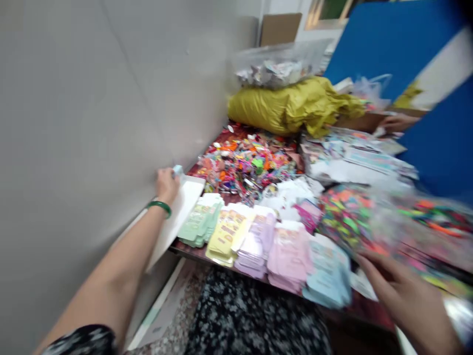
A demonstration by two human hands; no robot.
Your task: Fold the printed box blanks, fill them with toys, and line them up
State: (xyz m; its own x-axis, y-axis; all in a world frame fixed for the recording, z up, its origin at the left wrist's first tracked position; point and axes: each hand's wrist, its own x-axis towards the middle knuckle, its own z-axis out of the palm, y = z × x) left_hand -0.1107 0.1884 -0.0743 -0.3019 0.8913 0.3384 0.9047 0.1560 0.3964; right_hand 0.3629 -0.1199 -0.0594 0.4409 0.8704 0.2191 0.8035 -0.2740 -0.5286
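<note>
And here's a big grey wall [92,108], smooth, rising right along the left edge of the desk [373,311], one thin dark seam slanting down it! The light on it is soft, paler toward the far end, duller low down by the near-left corner. Across to the far-right corner now, and it's a bold blue surface [384,44], blurred, with a white band [451,69] slanting over it. Beyond the far edge stands a white wall [286,6], and there's a wood-framed window [332,10], dark green inside. Below the near-left corner, speckled floor [190,301]; the desk top itself, dark red.
</note>
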